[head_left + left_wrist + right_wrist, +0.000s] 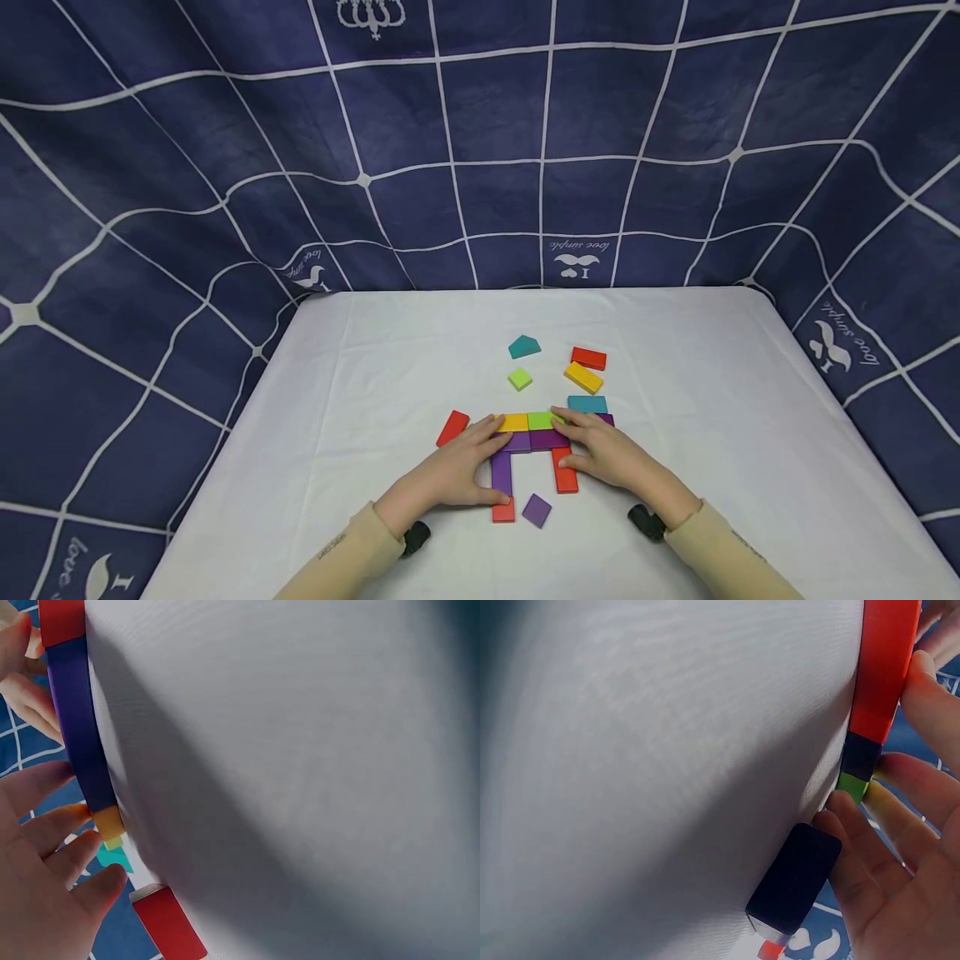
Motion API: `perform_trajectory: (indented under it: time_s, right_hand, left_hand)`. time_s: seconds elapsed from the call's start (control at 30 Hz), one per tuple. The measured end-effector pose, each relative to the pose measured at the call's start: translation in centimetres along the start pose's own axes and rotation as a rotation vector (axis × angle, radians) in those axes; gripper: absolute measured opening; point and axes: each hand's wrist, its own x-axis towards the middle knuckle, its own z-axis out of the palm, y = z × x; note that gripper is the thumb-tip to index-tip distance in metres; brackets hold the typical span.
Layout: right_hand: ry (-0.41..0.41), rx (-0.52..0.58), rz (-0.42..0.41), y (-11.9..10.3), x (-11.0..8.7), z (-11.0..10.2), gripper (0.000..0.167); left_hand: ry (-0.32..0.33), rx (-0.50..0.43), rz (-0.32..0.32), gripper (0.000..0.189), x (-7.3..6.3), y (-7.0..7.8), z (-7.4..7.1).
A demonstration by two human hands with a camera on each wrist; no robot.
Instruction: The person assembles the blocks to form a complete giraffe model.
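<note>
Beige sleeves near a multicoloured block arch

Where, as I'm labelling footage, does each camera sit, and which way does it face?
Head: on the head, facing forward and down at the table; left hand, right hand and sleeves show.
Left wrist: worn there, facing forward toward the purple block; left hand and apparently part of the right show.
Right wrist: worn there, facing forward toward the red block; right hand and apparently part of the left show.
Shared: head and left wrist both show the purple block.
</note>
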Motion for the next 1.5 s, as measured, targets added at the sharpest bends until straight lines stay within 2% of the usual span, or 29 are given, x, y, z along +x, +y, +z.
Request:
perform_trajectory:
  time_s: [0.47,0.57,0.7,0.77,0.9,1.1,1.3,1.5]
  right_hand:
    - [0.007,0.007,0.015,-0.4,0.1,-0.2,0.061]
    - [0.080,-0.014,0.008,-1.0,-0.1,-0.3,0.058]
    - [0.215,-0.069,-0.036,-2.7,-0.9,0.2,0.044]
    - [0.244,-0.099,-0.052,-3.9,-1.5,0.9,0.037]
    - [0.206,-0.158,-0.049,-6.2,-2.9,2.7,0.034]
    - [0.136,-0.150,-0.018,-8.1,-4.0,4.5,0.041]
    - [0.157,-0.169,-0.048,-8.3,-4.3,4.6,0.036]
    - [0.198,-0.210,-0.029,-7.3,-5.1,3.6,0.034]
  left_hand:
    - [-0.011,0.070,0.016,0.087,0.1,0.1,0.2]
    - [-0.014,0.069,0.014,0.087,0.1,0.1,0.1]
    - [-0.019,0.059,0.013,0.087,0.0,0.1,0.2]
    - [-0.019,0.058,0.011,0.087,0.0,0.0,0.2]
    - [-0.010,0.062,0.010,0.087,-0.1,0.0,0.2]
    - [-0.012,0.062,0.012,0.085,-0.1,0.0,0.2]
    - [-0.018,0.056,0.002,0.086,-0.1,0.1,0.1]
    - [-0.019,0.049,0.002,0.087,-0.1,0.0,0.1]
